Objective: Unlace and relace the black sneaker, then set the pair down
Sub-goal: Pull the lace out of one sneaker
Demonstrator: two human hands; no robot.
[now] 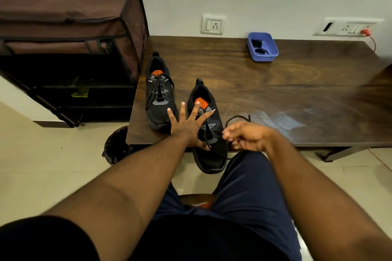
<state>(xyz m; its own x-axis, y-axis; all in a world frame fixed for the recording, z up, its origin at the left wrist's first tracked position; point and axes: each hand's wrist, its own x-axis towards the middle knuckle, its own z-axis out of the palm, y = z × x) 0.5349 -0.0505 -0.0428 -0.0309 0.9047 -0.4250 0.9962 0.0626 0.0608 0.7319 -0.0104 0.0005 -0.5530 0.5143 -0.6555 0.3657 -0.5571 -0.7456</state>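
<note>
Two black sneakers with orange insoles are on the dark wooden table (265, 82). The left sneaker (159, 93) stands fully laced near the table's left edge. The right sneaker (209, 144) hangs with its toe over the table's front edge. My left hand (186, 125) lies over it with fingers spread wide, the thumb pressing near the lower eyelets. My right hand (244, 136) pinches the black lace (233, 119) just right of the shoe. The lace loops back over the table behind that hand.
A blue plastic tray (271, 53) with small dark items sits at the table's back. A brown fabric shoe rack (70, 48) stands left of the table. A black-lined bin (116, 144) is on the floor below the table's left corner. Wall sockets and an orange cord (372, 42) are behind.
</note>
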